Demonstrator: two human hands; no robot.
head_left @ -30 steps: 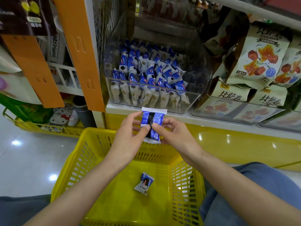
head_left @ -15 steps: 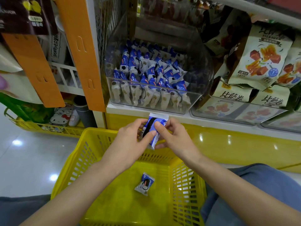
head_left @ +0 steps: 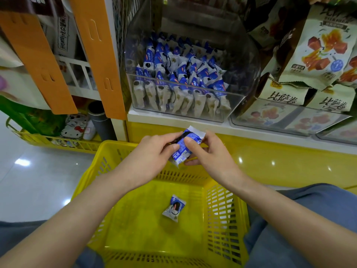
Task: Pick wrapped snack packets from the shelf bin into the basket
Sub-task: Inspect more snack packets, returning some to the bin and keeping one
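A blue and white snack packet (head_left: 185,147) is held above the far rim of the yellow basket (head_left: 90,171). My left hand (head_left: 152,155) grips its left side and my right hand (head_left: 208,153) pinches its right side, thumb on top. The packet is tilted, its white end up to the right. Another packet (head_left: 174,208) lies on the basket floor. The clear shelf bin (head_left: 241,74) above holds several more of the same packets (head_left: 179,78).
Bags with orange print (head_left: 318,53) fill the bins to the right. Orange card strips (head_left: 100,55) hang at the left. A second yellow basket (head_left: 58,142) with goods sits on the floor at the left. The yellow shelf base (head_left: 280,161) runs behind the basket.
Both hands have turned the packet from upright to tilted and lowered it slightly toward the basket. The packet inside the basket has not moved.
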